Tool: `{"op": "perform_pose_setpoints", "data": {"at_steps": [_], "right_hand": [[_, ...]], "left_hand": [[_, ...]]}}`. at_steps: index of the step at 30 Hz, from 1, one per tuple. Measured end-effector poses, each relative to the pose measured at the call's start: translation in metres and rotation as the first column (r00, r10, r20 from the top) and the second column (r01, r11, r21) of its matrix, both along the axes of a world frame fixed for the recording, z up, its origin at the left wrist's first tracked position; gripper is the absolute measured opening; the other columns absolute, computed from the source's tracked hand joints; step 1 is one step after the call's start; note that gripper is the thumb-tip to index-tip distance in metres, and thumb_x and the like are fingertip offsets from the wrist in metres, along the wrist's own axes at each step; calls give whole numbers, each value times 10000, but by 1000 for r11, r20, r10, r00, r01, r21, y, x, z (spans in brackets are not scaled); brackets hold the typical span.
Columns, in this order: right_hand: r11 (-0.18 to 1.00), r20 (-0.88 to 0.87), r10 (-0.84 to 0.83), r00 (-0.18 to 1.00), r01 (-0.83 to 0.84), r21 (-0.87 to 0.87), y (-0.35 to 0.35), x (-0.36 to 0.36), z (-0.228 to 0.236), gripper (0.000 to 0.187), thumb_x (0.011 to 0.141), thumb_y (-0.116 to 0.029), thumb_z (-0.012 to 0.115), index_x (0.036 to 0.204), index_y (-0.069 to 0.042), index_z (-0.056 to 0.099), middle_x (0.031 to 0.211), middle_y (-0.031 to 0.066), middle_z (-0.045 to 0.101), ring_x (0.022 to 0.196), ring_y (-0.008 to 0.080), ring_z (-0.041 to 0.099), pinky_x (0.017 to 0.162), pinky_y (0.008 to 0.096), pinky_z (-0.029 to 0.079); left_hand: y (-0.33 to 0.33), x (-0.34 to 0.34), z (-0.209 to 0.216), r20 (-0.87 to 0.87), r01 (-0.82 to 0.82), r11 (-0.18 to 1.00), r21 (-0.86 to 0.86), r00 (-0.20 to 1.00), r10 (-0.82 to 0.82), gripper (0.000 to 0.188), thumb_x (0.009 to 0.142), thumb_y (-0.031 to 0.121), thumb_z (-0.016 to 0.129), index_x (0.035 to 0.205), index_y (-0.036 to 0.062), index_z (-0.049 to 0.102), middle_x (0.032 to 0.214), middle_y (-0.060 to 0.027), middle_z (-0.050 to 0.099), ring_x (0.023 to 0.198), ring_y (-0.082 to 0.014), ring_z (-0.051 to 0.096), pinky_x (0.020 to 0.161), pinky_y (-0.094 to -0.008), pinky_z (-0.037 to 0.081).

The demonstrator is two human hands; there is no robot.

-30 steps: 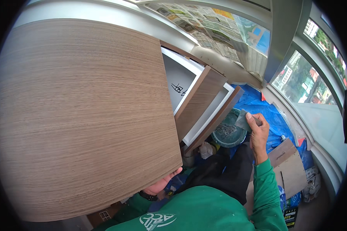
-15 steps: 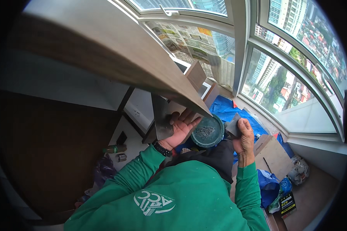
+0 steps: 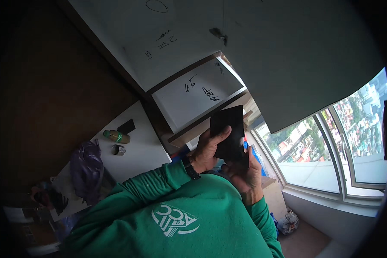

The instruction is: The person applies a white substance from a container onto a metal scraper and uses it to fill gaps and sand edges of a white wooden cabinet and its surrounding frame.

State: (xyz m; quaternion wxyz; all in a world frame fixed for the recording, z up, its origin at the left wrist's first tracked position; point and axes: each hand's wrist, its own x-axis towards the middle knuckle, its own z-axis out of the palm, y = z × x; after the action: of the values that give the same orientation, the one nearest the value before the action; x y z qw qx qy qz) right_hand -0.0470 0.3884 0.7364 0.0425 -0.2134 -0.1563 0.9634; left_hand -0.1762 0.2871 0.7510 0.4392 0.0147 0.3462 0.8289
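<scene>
Now holding a dark plate (image 3: pixel 230 118) tilted up before the chest, pinched in the left hand (image 3: pixel 206 155) with thumb flat across its face; half a second ago, held with the other fingers spread. Also drawn in: the right hand (image 3: pixel 247 176), from beside the bucket to the plate's near end, fingers partly hidden. Cannot tell whether closed on the plate or on the small grey blade carried earlier. Meaning, for the work: both hands busy at one spot, no longer apart.

To the left, well clear of the left sleeve (image 3: pixel 152 182): a white surface (image 3: pixel 135 161) bearing a bottle (image 3: pixel 117 136) and a small can (image 3: pixel 118 150), with a purple bag (image 3: pixel 87 167) at its near edge. Beyond the plate, an open white drawer (image 3: pixel 176 107), its wooden front edge just behind the blade's left side in view; cannot judge the true gap. Farther right, overhanging, a pale panel (image 3: pixel 296 64), its lower corner right of the plate, limiting lift. More room rightward, below that corner, toward the far window (image 3: pixel 307 150).
</scene>
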Motion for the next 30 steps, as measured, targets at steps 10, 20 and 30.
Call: {"op": "perform_pose_setpoints", "data": {"at_steps": [10, 20, 30], "right_hand": [[973, 15, 118, 993, -118, 197, -35, -64, 19, 404, 1064, -429, 528, 1255, -83, 613, 1131, 61, 708, 968, 195, 679, 760, 362, 539], [971, -65, 228, 971, -223, 83, -26, -81, 29, 428, 1037, -443, 573, 1229, -65, 625, 1085, 61, 710, 894, 205, 676, 726, 358, 520], [919, 214, -46, 976, -43, 392, 7, -127, -10, 397, 1019, -350, 645, 1110, 34, 594, 933, 120, 676, 735, 187, 664, 630, 340, 547]], "left_hand": [[-47, -25, 6, -157, -271, 962, -21, 952, 264, 391, 962, 292, 738, 1239, 54, 598, 1078, -65, 686, 966, -168, 692, 835, -340, 586], [-45, -51, 4, -4, -366, 929, 56, 930, 366, 394, 996, 368, 676, 1216, 48, 606, 1028, -64, 697, 939, -189, 704, 808, -354, 592], [-18, -63, 10, 13, -358, 928, 105, 933, 359, 404, 1023, 371, 640, 1263, 49, 594, 1066, -47, 693, 947, -156, 692, 829, -304, 574]]}}
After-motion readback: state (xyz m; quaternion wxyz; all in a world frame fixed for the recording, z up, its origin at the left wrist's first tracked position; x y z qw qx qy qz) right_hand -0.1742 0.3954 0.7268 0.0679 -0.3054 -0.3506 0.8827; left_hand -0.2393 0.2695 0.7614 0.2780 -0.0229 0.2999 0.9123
